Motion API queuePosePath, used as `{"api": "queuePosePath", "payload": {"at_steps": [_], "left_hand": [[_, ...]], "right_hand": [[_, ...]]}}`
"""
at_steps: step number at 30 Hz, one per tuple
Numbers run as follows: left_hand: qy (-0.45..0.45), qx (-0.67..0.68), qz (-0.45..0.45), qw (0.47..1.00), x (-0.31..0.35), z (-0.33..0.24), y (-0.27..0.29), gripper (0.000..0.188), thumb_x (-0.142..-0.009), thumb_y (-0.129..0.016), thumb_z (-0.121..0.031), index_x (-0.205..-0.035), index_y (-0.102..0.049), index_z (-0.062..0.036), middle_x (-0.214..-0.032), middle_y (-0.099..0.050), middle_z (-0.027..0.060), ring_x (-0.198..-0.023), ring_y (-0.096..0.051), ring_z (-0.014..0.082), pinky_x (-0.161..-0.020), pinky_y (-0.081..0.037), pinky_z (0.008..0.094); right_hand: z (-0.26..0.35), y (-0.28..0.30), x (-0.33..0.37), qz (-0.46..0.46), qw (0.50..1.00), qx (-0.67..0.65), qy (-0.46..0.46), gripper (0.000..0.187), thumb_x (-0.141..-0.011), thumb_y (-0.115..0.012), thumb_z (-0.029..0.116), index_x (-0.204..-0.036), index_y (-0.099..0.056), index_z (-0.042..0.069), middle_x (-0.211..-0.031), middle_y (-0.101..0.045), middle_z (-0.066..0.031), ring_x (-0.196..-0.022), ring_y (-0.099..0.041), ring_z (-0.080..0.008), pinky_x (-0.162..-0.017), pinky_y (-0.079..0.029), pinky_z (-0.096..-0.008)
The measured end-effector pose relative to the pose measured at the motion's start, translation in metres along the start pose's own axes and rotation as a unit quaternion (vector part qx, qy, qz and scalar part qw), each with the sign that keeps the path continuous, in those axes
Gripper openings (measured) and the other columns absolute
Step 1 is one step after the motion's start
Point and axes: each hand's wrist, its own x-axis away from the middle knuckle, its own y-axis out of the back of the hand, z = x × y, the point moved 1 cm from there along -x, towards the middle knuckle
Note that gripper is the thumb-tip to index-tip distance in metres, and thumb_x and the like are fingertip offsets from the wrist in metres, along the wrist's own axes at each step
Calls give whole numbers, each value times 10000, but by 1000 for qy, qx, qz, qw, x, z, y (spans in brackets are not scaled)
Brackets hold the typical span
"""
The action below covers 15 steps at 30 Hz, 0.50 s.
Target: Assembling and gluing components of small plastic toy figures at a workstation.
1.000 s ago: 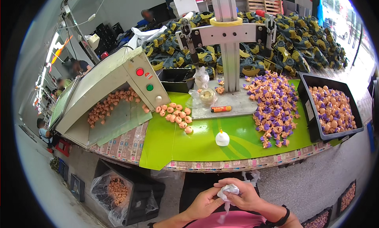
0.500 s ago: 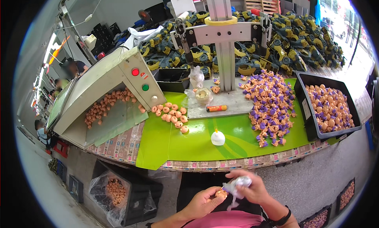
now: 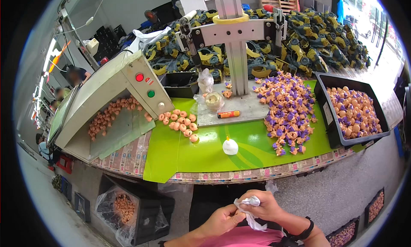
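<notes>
At the bottom centre of the frame I see both hands drawn together low over the lap, well below the table edge. My right hand (image 3: 266, 205) is curled around a crumpled white cloth (image 3: 249, 210), its fingers (image 3: 257, 197) bent over the top of the wad and pressed onto it, so the cloth shows between those fingers and the palm, with a loose tail hanging below the hand. My left hand (image 3: 221, 219) sits just beside it to the left, fingers curled inward with the tips meeting the left end of the cloth; whether it pinches a small piece there I cannot tell, as the cloth hides that spot. A dark band circles the right wrist.

Above the hands, mid-frame, the green table mat (image 3: 180, 155) carries a small white bottle with a yellow tip (image 3: 230, 146), well apart from the hands. Left of it lies a cluster of peach-coloured toy parts (image 3: 182, 123) at the mouth of a grey chute (image 3: 115, 127). Right of centre spreads a pile of purple-and-orange parts (image 3: 287, 103), and at the right edge a black tray (image 3: 329, 118) holds more of them. A metal press column (image 3: 235, 54) stands at the upper centre.
</notes>
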Motion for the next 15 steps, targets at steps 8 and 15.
{"api": "queuePosePath", "payload": {"at_steps": [8,15], "left_hand": [[-21,48,9,999,-9,5,-3,175,-918,-569,-199,-947,-559,-27,-725,-506,-26,-570,-418,37,-524,-365,193],[-50,-67,-41,996,-1,2,2,213,-919,-570,-224,-1002,-555,-28,-724,-495,-46,-592,-413,27,-518,-359,193]], "right_hand": [[-7,-5,7,-32,999,-42,-6,150,-812,-663,46,-958,-639,15,-916,-664,-83,-818,-637,-147,-709,-501,-265],[-22,-3,0,-74,943,-308,-103,143,-882,-566,59,-1013,-534,11,-928,-651,-194,-760,-661,-215,-662,-554,-320]]}}
